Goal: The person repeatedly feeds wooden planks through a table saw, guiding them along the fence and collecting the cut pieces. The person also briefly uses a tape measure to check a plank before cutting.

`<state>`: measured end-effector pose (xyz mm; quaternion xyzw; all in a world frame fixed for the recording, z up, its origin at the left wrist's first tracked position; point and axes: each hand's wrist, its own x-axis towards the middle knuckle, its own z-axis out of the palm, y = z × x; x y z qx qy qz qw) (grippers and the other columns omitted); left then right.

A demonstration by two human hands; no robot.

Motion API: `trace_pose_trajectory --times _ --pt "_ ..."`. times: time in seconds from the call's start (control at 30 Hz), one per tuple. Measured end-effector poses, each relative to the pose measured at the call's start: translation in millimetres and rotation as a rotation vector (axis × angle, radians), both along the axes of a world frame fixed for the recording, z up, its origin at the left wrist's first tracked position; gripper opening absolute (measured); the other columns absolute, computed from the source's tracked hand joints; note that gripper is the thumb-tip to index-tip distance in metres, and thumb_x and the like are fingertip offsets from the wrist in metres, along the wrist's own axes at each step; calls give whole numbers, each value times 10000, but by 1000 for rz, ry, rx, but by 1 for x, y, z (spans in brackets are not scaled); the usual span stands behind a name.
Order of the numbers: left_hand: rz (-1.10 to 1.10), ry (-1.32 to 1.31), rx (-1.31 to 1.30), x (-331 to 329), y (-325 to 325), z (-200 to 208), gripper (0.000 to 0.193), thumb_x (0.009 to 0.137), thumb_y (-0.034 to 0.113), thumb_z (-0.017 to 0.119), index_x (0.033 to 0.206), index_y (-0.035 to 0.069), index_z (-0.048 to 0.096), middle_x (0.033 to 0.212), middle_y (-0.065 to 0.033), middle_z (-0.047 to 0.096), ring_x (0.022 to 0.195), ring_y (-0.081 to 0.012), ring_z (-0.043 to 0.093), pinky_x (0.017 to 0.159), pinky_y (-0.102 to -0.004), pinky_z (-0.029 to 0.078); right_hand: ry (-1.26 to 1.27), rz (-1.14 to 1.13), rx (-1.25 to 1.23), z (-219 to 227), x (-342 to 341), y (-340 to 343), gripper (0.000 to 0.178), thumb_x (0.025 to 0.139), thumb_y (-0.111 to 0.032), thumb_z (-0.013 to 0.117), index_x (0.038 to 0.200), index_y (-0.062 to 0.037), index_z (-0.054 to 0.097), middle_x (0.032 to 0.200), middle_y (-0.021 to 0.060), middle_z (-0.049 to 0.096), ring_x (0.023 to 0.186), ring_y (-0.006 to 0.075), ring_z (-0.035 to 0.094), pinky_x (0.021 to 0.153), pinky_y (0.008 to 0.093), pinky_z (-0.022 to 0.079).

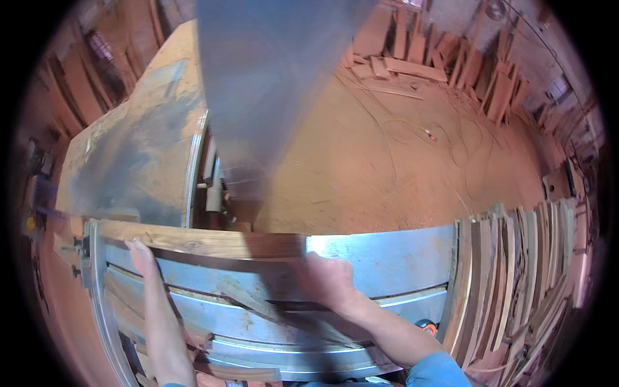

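A long wooden board (pixel 193 241) lies crosswise along the far side of the metal slatted table (pixel 387 255). My left hand (pixel 140 255) grips the board's near edge close to its left end. At the other end, my right hand (pixel 327 278) is closed around the board's right end, partly smeared and shaded. A dark blurred shape (pixel 264 84) hangs down across the middle of the view, hiding part of the board and what lies behind it; its kind I cannot tell.
Many thin wood strips (pixel 516 271) are stacked at the right. A dusty flat machine table (pixel 138 155) stands beyond, at the left. Loose offcuts (pixel 251 303) lie among the slats, near a round black-and-orange tape measure (pixel 426 327). Planks (pixel 412 68) lean along the far wall; cords (pixel 393 122) cross the sawdust-covered floor.
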<state>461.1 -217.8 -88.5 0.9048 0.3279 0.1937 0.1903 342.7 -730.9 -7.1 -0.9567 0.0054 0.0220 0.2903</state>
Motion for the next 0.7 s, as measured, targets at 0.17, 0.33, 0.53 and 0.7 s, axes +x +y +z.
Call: trace_pose_trajectory --times 0.17,0.33,0.53,0.7 --pt "17 122 23 -5 -21 9 526 1012 326 417 1416 -11 428 1306 -266 574 1140 -454 574 941 -519 464 65 152 -38 -7 7 -15 331 982 -314 551 792 -62 653 681 206 655 649 433 655 573 533 513" --pt "111 -79 32 -4 -69 34 574 995 347 475 1419 -34 403 1357 -287 526 1263 -432 501 1091 -487 369 45 92 -42 -6 11 -18 429 993 -316 530 721 -4 641 703 274 635 709 486 634 639 565 492" --pt "131 19 -147 -11 -74 50 654 1013 369 458 1515 -18 295 1520 -266 404 1451 -361 341 1212 -462 211 63 84 -51 -10 14 -20 470 1004 -337 514 713 10 640 713 289 630 704 503 619 633 570 475" --pt "132 25 -120 -11 -68 48 671 1012 385 453 1519 -21 281 1513 -281 405 1452 -363 339 1212 -467 208 106 90 40 -4 16 -19 457 1005 -323 513 719 9 641 732 291 635 701 504 616 623 569 474"
